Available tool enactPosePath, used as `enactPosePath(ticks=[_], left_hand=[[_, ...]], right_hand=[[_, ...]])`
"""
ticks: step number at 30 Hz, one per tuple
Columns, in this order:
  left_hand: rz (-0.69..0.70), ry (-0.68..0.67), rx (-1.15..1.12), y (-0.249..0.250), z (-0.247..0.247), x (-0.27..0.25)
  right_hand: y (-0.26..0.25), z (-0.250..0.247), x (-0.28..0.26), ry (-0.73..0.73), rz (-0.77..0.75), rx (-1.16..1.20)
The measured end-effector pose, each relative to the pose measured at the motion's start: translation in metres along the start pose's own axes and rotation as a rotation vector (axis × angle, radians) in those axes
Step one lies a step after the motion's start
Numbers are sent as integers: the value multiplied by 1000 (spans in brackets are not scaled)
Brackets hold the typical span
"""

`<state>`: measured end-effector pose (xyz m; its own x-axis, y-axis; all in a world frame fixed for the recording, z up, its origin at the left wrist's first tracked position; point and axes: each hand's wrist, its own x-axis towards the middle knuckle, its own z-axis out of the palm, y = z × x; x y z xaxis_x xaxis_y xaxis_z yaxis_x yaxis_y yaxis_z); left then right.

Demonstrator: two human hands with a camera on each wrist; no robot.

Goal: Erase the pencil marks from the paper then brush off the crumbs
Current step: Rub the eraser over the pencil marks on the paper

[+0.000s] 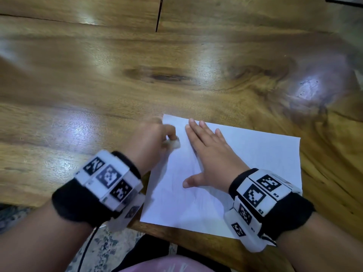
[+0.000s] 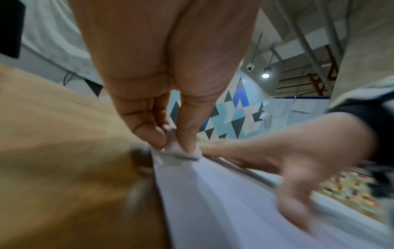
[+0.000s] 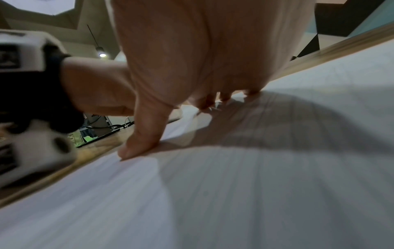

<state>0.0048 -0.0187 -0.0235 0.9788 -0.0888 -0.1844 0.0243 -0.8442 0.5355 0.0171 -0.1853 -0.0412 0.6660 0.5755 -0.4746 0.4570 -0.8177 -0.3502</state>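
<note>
A white sheet of paper (image 1: 245, 173) lies on the wooden table near its front edge. My left hand (image 1: 157, 138) pinches a small white eraser (image 1: 175, 143) against the paper's far left corner; the left wrist view shows the eraser (image 2: 183, 151) between thumb and finger, its underside grey. My right hand (image 1: 208, 154) lies flat on the paper with fingers spread, thumb out to the left. In the right wrist view the right hand's thumb (image 3: 140, 143) and fingertips (image 3: 213, 101) press the sheet (image 3: 255, 185). Faint pencil lines show near the thumb. I can make out no crumbs.
The wooden table (image 1: 137, 85) stretches far and left of the paper, with a seam (image 1: 159, 14) at the back. Its front edge (image 1: 196, 242) runs just below the sheet. A patterned rug (image 1: 102, 246) and a black cable (image 1: 88, 248) lie below it.
</note>
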Motion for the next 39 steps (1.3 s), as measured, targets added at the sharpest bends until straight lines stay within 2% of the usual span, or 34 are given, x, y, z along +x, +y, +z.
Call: enactPosePath(ticks=[2,5,6,10,12,17,21,25,27,31,32,35,39], left_hand=[[39,-44,-14,-6,2,-21],[23,-261,16,-10,-5,-27],[16,-277,23,-9,-9,-20],[-34,-68,0,6,-13,24],[-60,-22,3,10,-8,33],[16,-139,7,2,2,-11],[42,-59,41,-4,9,-21],[26,-42,27,-2,11,-21],[3,-85,21,1,7,-19],[-29,-274,71,8,-13,5],[-28,-259,64,11,-16,14],[-43,-93,35,19,-16,36],[-56,32,24,13,5,26]], right_hand=[[0,0,0,0,-3,-6],[0,0,0,-3,-4,-15],[0,0,0,-3,-5,-14],[0,0,0,0,-4,-16],[0,0,0,-4,-4,-19],[1,0,0,-1,-4,-3],[-1,0,-2,0,8,4],[2,-1,-4,-14,26,9],[3,-2,-4,-21,15,5],[3,-1,-5,-17,16,14],[3,-1,-5,-16,15,17],[4,-2,-5,-6,19,11],[4,0,-4,4,22,6]])
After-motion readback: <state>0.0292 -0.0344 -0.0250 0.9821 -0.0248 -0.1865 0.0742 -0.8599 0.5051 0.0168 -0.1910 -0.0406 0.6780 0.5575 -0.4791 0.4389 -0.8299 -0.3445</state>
